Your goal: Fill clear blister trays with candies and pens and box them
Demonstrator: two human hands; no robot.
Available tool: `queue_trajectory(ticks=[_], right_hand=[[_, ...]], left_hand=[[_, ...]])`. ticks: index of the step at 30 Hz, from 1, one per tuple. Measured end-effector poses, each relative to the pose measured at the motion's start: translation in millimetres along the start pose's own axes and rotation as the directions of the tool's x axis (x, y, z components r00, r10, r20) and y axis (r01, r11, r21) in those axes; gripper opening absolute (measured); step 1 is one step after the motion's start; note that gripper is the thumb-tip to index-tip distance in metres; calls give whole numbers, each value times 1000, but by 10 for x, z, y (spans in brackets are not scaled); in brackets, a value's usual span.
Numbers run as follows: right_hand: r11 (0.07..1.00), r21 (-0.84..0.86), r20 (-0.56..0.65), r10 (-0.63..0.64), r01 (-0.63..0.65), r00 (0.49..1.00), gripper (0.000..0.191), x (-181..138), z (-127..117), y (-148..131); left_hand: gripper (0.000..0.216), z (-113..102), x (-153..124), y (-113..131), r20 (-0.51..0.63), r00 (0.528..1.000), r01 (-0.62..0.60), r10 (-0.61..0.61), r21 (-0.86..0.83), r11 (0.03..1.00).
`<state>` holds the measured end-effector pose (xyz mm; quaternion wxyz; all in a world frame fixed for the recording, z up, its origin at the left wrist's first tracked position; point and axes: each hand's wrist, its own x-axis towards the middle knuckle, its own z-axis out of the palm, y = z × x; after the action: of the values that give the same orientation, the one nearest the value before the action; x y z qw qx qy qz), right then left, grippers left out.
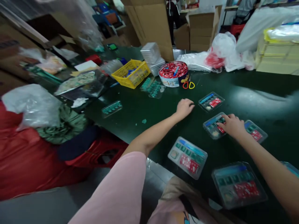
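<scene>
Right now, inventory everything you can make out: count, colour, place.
Filled trays: six (one cropped), clear, blue-green-red contents, right side
Green-piece trays: several, clear, left of tub
Stacked trays: several, clear, left of tub
Basket: one, yellow, left of tub
Tub: one, blue-white, red contents, table's far side
Scissors: one, red-yellow handles, beside tub
Table: one, dark green, centre
Boxes: several, brown, background
Bags: several, whitish, left and back
Bundle: one, red, left edge
Left hand: one, bare, table centre
Right hand: one, bare, at a filled tray
</scene>
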<state>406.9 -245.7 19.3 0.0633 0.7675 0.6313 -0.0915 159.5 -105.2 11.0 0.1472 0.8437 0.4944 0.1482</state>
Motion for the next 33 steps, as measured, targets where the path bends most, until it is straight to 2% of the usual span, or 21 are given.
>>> queue_trajectory(ticks=[1, 3, 5, 7, 9, 14, 17, 19, 21, 24, 30, 33], right_hand=[[1000, -10, 4, -10, 10, 1000, 53, -48, 9, -37], [999, -25, 8, -25, 26, 1000, 53, -128, 23, -90], [999, -37, 9, -38, 38, 999, 52, -181, 30, -112], [998, -49, 9, -43, 44, 999, 51, -202, 26, -109], [997, -61, 2, -39, 39, 999, 49, -195, 16, -98], [999, -25, -41, 27, -28, 999, 47, -130, 8, -139], [998, 39, -57, 48, -46, 997, 49, -113, 20, -210], [996, 85, -45, 44, -40, 998, 50, -124, 27, -263], [992, 117, -24, 52, -48, 998, 51, -159, 26, -324], [987, 145, 9, 75, -76, 997, 52, -248, 12, -427], [978, 193, 19, 77, -79, 997, 52, -422, 21, -516], [982, 173, -17, 85, -81, 996, 50, -498, 26, -502]], left_hand=[[35, -87, 30, -261, -71, 995, 79, -74, 62, 995], [52, -238, 86, -778, -150, 953, 284, -262, 154, 946], [67, -345, 113, -1221, -137, 895, 445, -425, 210, 870], [68, -409, 93, -1528, -65, 860, 505, -506, 239, 829], [61, -435, 31, -1678, 1, 869, 479, -495, 247, 842], [44, -413, -150, -1667, 55, 935, 329, -349, 227, 917], [46, -420, -166, -1727, 20, 960, 268, -278, 211, 940], [55, -435, -118, -1822, 6, 966, 251, -258, 198, 947], [50, -454, -68, -1902, 46, 966, 243, -255, 184, 952], [40, -485, -79, -1927, 48, 976, 198, -212, 209, 958], [35, -522, -322, -1668, 94, 996, -27, -5, 335, 942], [36, -618, -436, -1402, -5, 999, -50, 54, 268, 962]])
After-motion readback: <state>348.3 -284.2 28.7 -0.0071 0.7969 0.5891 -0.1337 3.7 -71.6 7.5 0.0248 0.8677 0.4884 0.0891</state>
